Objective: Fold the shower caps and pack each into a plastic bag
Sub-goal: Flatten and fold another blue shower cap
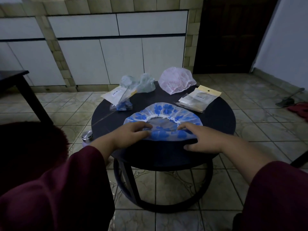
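1. The blue-patterned shower cap (164, 120) is pressed flat by both hands: the left hand (131, 135) is laid on its near-left edge with fingers spread and only loosely bent, and the right hand (202, 139) is laid on its near-right edge, fingers extended, the thumb resting on the round dark table (221, 117) just in front of the cap. Nothing is pinched or enclosed by either hand; the contact is a flat press.

2. The folding step is judged to be in hand, at its start: the cap is spread out with its white elastic rim facing up, and no fold can yet be made out with certainty.

3. For the next move, an edge would probably need to be pinched and carried across the cap while the other side is held down, as the thin plastic is likely to spring back.

4. Relative to the hands, the cap lies directly under the fingertips and extends away from them.

5. Beyond the right hand, a stack of empty plastic bags (197, 99) is seen, just beside the cap; farther off lies a pink shower cap (176, 81).

6. Beyond the left hand, a packed bag (120, 100) and a greenish shower cap (141, 82) are seen.
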